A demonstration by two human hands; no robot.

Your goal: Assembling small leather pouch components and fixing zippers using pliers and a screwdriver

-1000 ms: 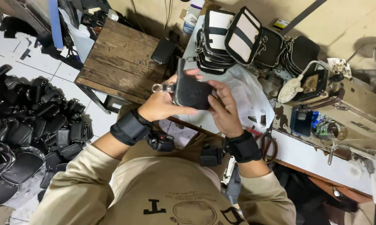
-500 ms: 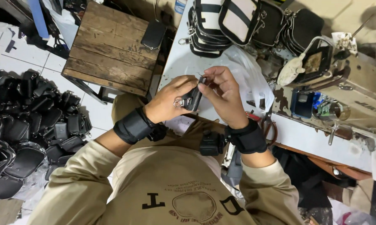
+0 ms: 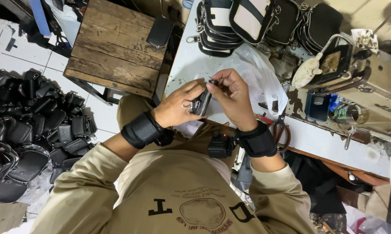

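A small black zip pouch (image 3: 203, 102) with a metal ring is held edge-on in front of my chest, over the near edge of a white work table (image 3: 187, 60). My left hand (image 3: 178, 108) grips its lower side from the left. My right hand (image 3: 232, 95) pinches the zipper end at the pouch's top between thumb and forefinger. Both wrists wear black bands.
A row of black and white pouches (image 3: 247, 19) stands at the table's back. A clear plastic bag (image 3: 265, 78), a sewing machine (image 3: 360, 82) and scissors (image 3: 282, 130) lie right. A wooden stool (image 3: 113, 47) carries one black pouch (image 3: 160, 31). Many black pouches (image 3: 26, 125) are heaped on the floor at left.
The pouch went from held flat, broad face up, to edge-on. My right hand shifted from its side to pinching the zipper at the top.
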